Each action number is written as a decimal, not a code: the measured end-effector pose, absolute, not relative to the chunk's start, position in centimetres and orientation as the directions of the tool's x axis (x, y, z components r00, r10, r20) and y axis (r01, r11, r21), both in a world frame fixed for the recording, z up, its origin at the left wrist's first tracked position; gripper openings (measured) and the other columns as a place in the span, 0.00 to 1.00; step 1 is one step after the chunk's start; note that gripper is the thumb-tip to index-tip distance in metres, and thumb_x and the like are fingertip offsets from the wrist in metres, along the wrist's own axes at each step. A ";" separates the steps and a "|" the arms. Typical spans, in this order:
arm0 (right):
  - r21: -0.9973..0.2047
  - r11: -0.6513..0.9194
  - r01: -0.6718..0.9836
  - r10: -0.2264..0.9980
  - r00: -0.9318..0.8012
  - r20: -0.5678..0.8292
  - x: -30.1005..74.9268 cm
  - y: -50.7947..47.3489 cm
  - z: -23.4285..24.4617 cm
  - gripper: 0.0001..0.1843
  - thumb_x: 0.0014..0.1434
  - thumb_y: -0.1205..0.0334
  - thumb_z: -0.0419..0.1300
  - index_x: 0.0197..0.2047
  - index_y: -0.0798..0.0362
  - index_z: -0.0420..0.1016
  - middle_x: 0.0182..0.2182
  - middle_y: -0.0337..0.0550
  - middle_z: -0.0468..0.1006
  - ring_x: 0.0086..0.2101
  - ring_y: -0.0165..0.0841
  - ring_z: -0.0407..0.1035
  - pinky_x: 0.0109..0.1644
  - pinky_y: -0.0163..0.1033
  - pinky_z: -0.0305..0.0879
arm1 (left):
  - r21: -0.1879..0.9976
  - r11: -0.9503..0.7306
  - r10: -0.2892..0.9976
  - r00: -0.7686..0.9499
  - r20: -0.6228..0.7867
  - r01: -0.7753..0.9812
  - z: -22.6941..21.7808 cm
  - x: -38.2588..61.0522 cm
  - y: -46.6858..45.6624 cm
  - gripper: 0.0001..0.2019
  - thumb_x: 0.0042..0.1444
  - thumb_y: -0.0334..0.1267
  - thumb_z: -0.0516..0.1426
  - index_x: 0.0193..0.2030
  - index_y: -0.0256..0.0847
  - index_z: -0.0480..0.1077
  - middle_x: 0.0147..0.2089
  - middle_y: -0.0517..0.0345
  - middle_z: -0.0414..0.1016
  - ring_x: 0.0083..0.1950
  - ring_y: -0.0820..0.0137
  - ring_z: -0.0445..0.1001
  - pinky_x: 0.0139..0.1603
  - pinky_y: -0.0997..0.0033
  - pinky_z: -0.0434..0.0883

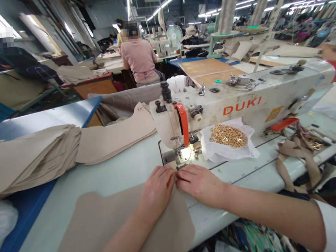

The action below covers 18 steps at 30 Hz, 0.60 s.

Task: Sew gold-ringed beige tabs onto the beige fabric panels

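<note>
A flat beige fabric piece (118,229) lies on the pale sewing table (73,190), its top corner close to the presser foot (178,156) of a white DUKI industrial sewing machine (214,113). My left hand (157,188) rests on the fabric, and my right hand (200,184) holds its right edge. The fingertips of both hands almost meet at the corner. The needle area is partly hidden by the machine head and glare. Gold metal rings (227,136) sit on white paper (231,151) just right of the machine.
A folded stack of beige fabric (31,155) lies to the left. Tangled beige straps (299,161) hang at the table's right edge. Another person's hand (329,52) is beyond the machine. A seated co-worker in pink (139,59) and thread cones (227,11) stand farther back.
</note>
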State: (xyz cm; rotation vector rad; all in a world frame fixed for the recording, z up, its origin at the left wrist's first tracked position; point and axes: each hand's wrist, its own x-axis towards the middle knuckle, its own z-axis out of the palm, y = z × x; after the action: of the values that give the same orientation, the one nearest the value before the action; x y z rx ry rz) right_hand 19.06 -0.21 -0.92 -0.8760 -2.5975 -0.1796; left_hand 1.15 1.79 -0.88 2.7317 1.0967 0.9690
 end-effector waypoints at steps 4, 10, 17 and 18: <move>-0.010 0.790 0.613 0.570 -0.728 0.381 19.0 -0.1 -0.8 0.06 0.62 0.68 0.55 0.40 0.58 0.73 0.39 0.47 0.74 0.42 0.36 0.66 0.51 0.41 0.64 | 0.280 -0.746 0.644 0.548 0.534 0.604 -1.1 1.0 1.8 0.09 0.61 0.29 0.49 0.35 0.39 0.69 0.35 0.53 0.75 0.37 0.67 0.72 0.40 0.65 0.74; -0.019 0.791 0.612 0.580 -0.739 0.343 18.9 -0.2 -0.8 0.05 0.62 0.68 0.56 0.40 0.58 0.73 0.41 0.48 0.74 0.44 0.37 0.66 0.52 0.42 0.63 | 0.307 -0.738 0.658 0.539 0.526 0.601 -1.3 1.0 1.7 0.08 0.61 0.29 0.50 0.35 0.39 0.70 0.36 0.53 0.76 0.38 0.67 0.72 0.41 0.65 0.74; 0.011 0.796 0.605 0.570 -0.755 0.324 19.2 0.2 -0.7 0.05 0.63 0.67 0.55 0.39 0.57 0.73 0.40 0.48 0.74 0.43 0.37 0.66 0.51 0.42 0.64 | 0.290 -0.737 0.655 0.538 0.531 0.611 -1.1 1.3 1.8 0.08 0.61 0.30 0.50 0.35 0.38 0.70 0.35 0.53 0.76 0.38 0.68 0.72 0.41 0.66 0.74; 0.018 0.796 0.605 0.568 -0.758 0.322 19.3 0.3 -0.7 0.05 0.63 0.67 0.55 0.39 0.57 0.72 0.40 0.47 0.74 0.43 0.37 0.66 0.51 0.42 0.63 | 0.284 -0.739 0.651 0.540 0.534 0.611 -1.1 1.5 1.9 0.08 0.61 0.30 0.50 0.35 0.38 0.70 0.35 0.54 0.76 0.37 0.68 0.72 0.41 0.66 0.74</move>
State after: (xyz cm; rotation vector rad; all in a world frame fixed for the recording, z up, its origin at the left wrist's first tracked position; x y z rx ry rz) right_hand 19.34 0.34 -0.72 -0.8995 -2.6851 -0.1739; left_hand 1.48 1.90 -1.14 2.6998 1.1080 0.9774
